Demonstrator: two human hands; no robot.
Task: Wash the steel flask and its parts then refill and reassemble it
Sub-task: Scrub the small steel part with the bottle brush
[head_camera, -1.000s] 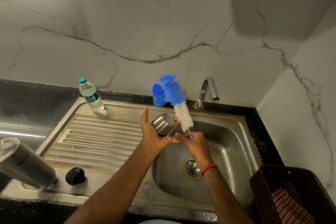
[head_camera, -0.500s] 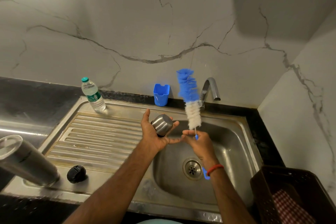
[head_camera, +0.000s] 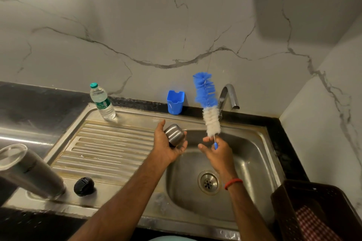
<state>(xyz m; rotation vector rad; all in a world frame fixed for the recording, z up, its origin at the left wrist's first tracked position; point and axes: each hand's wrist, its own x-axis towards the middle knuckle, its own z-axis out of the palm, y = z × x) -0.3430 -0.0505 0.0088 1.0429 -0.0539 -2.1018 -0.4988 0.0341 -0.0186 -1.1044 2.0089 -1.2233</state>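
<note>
My left hand cradles the steel flask cup in its palm at the left edge of the sink basin, fingers curled around it. My right hand pinches the thin handle of a bottle brush with blue and white bristles, held upright and apart from the cup. The steel flask body stands on the draining board's front left corner. Beside it lies the flask's black stopper.
A plastic water bottle stands at the back of the draining board. A blue holder and the tap sit behind the basin. A dark basket with a checked cloth is at the right front.
My right hand carried the brush to the right, away from the cup, and it now stands in front of the tap. The left hand still holds the cup.
</note>
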